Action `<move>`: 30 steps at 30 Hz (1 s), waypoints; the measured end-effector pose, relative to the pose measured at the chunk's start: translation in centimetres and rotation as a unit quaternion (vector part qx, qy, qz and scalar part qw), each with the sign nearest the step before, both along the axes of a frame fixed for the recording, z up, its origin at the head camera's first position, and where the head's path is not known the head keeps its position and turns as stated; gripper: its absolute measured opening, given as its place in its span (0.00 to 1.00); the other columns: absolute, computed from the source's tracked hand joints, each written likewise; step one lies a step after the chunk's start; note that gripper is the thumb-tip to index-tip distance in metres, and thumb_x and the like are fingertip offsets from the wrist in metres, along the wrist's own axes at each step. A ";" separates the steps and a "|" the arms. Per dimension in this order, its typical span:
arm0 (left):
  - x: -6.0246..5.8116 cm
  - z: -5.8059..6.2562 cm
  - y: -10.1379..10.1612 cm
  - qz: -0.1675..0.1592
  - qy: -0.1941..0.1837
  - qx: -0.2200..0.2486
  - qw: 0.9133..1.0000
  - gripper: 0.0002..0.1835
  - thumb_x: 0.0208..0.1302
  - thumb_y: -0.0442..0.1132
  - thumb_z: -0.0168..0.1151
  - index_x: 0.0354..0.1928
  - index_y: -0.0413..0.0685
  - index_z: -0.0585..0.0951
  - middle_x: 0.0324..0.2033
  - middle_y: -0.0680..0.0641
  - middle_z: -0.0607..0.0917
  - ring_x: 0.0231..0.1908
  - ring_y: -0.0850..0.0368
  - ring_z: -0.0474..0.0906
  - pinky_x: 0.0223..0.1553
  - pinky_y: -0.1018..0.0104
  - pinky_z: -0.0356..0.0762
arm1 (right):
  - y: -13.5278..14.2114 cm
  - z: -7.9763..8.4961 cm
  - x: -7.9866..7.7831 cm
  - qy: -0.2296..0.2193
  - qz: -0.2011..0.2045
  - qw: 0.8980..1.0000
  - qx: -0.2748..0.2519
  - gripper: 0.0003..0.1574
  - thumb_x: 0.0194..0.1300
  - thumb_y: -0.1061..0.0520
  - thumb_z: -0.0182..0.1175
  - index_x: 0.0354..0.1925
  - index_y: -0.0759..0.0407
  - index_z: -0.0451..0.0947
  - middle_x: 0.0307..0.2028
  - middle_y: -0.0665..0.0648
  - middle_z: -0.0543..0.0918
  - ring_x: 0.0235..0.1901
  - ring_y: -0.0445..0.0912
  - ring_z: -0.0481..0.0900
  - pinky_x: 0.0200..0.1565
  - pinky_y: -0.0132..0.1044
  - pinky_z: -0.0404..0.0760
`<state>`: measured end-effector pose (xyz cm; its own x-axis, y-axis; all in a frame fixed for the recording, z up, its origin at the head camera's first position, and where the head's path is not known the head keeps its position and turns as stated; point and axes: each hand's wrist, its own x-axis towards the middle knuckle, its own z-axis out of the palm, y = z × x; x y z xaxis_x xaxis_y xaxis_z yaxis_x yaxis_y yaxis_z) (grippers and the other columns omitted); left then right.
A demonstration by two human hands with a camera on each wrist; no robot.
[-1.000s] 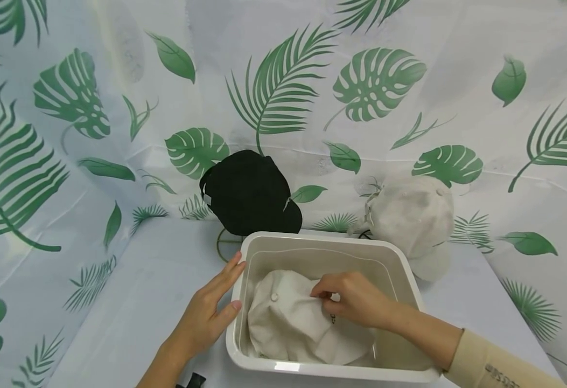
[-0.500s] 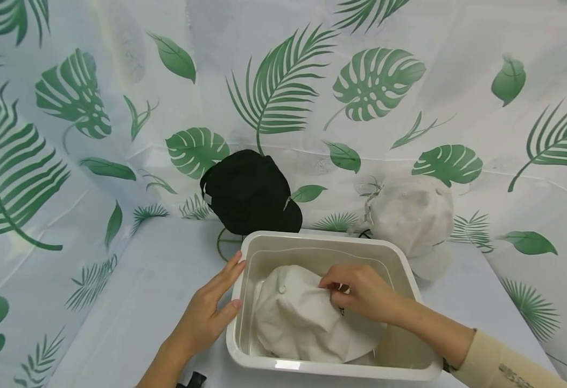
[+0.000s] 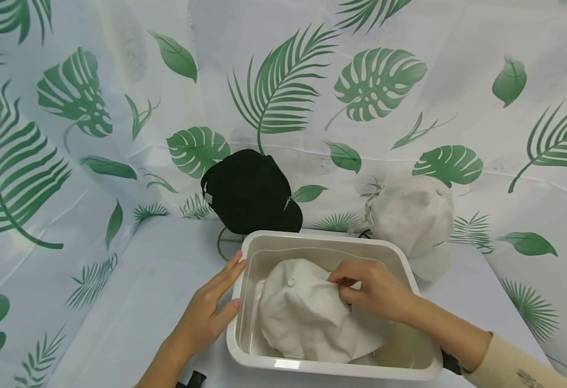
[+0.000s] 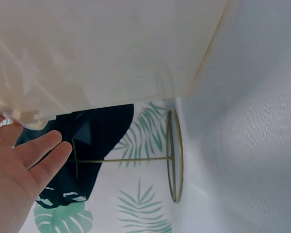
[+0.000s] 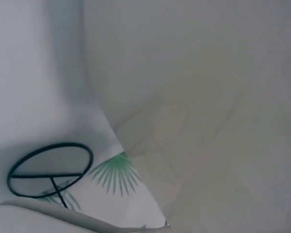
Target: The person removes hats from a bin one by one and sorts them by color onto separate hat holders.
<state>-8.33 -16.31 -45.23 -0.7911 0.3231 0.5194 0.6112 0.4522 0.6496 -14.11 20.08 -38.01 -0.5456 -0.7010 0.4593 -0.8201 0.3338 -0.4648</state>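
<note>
A white baseball cap (image 3: 302, 312) lies in a pale plastic basin (image 3: 331, 369), its crown bulging up and its brim toward the right. My right hand (image 3: 377, 291) reaches over the basin's right side and pinches the cap's cloth near the front of the crown, between thumb and fingers. Small dark lettering shows just under those fingertips. My left hand (image 3: 208, 310) rests with straight fingers against the basin's left rim. In the left wrist view the fingers (image 4: 43, 150) lie beside the basin's outer wall (image 4: 106, 53). The right wrist view does not show the right hand.
Behind the basin a black cap (image 3: 249, 194) hangs on a wire stand (image 4: 174, 155). A beige cap (image 3: 411, 215) hangs at the back right, with a round black stand base (image 5: 51, 170) below. Leaf-printed cloth (image 3: 283, 70) walls off the white table (image 3: 138, 280).
My right hand has moved right and slightly up, drawing the white cap that way inside the basin. The crown stands fuller than before. My left hand has stayed at the rim.
</note>
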 end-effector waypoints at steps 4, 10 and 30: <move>0.0 0.0 0.0 0.000 0.001 -0.001 1.000 0.34 0.70 0.36 0.58 0.79 0.46 0.68 0.79 0.44 0.63 0.76 0.48 0.64 0.75 0.70 0.57 | 0.2 0.3 0.1 -0.001 -0.003 1.000 0.000 0.29 0.49 0.78 0.62 0.42 0.50 0.87 0.35 0.41 0.86 0.34 0.35 0.84 0.38 0.24 0.82; 0.1 0.0 0.1 0.002 0.000 -0.003 1.000 0.34 0.70 0.36 0.58 0.79 0.47 0.68 0.79 0.44 0.64 0.76 0.48 0.64 0.75 0.70 0.57 | 0.4 0.8 0.3 0.013 -0.004 1.000 0.000 0.29 0.49 0.78 0.63 0.42 0.49 0.87 0.35 0.42 0.86 0.34 0.35 0.83 0.38 0.24 0.82; 0.0 -0.1 0.1 0.002 -0.007 -0.003 1.000 0.34 0.71 0.37 0.57 0.79 0.47 0.67 0.80 0.46 0.63 0.76 0.48 0.64 0.74 0.68 0.59 | 1.1 3.5 0.6 0.045 0.002 0.999 -0.030 0.30 0.45 0.80 0.65 0.43 0.54 0.87 0.36 0.47 0.88 0.32 0.39 0.85 0.38 0.23 0.83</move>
